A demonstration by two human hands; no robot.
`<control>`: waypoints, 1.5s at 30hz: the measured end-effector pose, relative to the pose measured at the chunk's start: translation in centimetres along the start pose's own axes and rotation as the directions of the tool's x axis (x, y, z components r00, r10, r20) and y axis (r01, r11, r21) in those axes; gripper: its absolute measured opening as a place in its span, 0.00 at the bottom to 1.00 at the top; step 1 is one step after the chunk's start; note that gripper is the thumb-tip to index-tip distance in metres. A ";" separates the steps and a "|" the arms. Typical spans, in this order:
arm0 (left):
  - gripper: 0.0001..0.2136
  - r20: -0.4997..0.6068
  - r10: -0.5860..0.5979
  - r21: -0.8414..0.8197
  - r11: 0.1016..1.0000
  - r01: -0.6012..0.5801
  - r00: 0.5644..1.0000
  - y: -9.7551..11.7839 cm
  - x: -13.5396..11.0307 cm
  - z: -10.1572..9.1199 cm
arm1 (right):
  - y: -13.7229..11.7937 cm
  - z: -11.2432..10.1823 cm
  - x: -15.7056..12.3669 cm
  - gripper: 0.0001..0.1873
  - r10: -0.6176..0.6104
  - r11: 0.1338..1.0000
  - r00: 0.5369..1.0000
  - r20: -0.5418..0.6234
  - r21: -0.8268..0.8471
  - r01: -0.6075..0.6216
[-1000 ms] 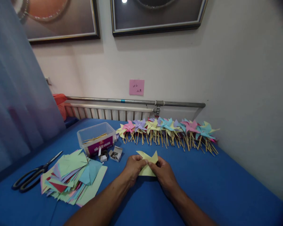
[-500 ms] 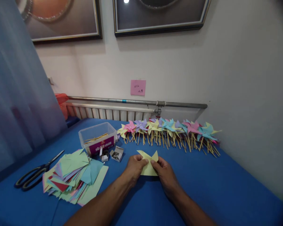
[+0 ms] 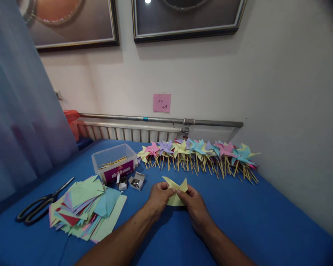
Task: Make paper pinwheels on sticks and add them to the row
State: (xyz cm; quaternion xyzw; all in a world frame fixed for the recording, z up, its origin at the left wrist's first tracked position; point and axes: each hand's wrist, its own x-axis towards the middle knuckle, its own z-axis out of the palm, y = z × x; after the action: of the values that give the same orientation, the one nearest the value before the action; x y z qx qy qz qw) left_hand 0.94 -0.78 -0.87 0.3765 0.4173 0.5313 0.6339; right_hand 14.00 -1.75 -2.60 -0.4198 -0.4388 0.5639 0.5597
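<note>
Holds yellow paper [image 3: 175, 200] between left hand [image 3: 160, 197] and right hand [image 3: 195, 205], just below the centre of the frame, with two pointed corners rising above the thumbs and a broader part spreading below them. Clamps it from both sides: presses both thumbs, close together, on the near face near its middle, and tucks the other fingers behind, largely hidden. Leaves no visible gap between thumb and paper on either side. Cannot tell about contact between its lower edge and the blue cloth [image 3: 233, 221] underneath.

At lower left, has a messy stack of coloured paper [image 3: 84, 208], with dark-handled scissors [image 3: 46, 201] beside it, blades pointing up and right. Left of centre, shows two small open boxes [image 3: 139, 176], metal bits [image 3: 135, 182] in the right one, in front of a purple-labelled clear tub [image 3: 120, 173] holding thin sticks [image 3: 111, 163]. Across the middle right, has a row of paper pinwheels [image 3: 180, 148], stick ends towards the near side. Beyond, shows a radiator [image 3: 127, 133], a metal pipe [image 3: 163, 120], a pink note [image 3: 162, 103] and, at the top, two framed pictures [image 3: 188, 27].
</note>
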 end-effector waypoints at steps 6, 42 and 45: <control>0.13 0.044 -0.059 0.006 0.998 0.059 0.997 0.8 -0.4 -0.2 | -0.3 -0.4 0.3 0.25 0.013 0.997 1.000 0.020 -0.079 -0.011; 0.13 -0.172 -0.026 -0.302 0.953 -0.027 0.985 0.8 0.0 -0.4 | -0.3 0.7 -1.7 0.21 -0.592 -0.077 0.598 0.540 -0.777 0.625; 0.13 -0.176 -0.040 -0.313 0.950 -0.017 0.984 0.7 0.0 -0.3 | -0.3 0.6 -1.6 0.15 -0.602 -0.063 0.598 0.530 -0.777 0.626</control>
State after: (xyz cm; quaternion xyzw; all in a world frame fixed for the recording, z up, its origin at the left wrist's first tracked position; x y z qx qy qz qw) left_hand 0.36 -0.65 -0.33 0.2193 0.3854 0.6189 0.6483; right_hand 13.52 -3.40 -2.13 -0.4064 -0.8185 -0.1128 0.3900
